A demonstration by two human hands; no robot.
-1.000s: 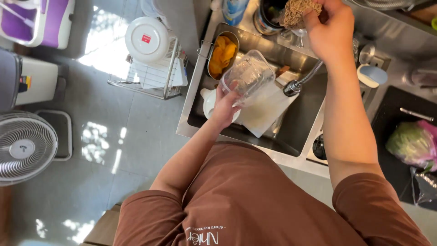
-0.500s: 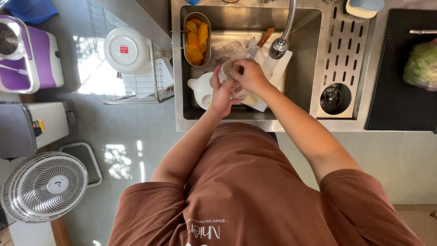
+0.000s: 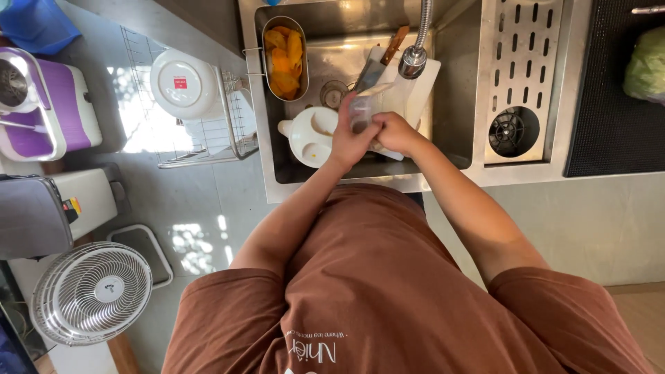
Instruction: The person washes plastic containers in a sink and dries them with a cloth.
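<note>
Both my hands meet over the steel sink (image 3: 457, 138). My left hand (image 3: 348, 138) and my right hand (image 3: 395, 133) together grip a small clear plastic container (image 3: 362, 111), held just below the tap head (image 3: 413, 61). Under it lie a white cutting board (image 3: 415, 86) and a knife with a wooden handle (image 3: 382, 62). A white lidded pot (image 3: 305, 135) sits in the sink just left of my left hand. An oblong metal tray of orange fruit pieces (image 3: 285, 55) hangs at the sink's left rim.
A drain grid with a round strainer (image 3: 516, 131) lies right of the basin, then a black mat (image 3: 609, 104) with a green vegetable bag (image 3: 648, 66). On the floor left: a wire rack with a white plate (image 3: 183, 83), a fan (image 3: 93, 291), a bin (image 3: 41, 215).
My right hand came down from the upper shelf area to the sink and joined my left hand on the clear container. The view swung down over the sink.
</note>
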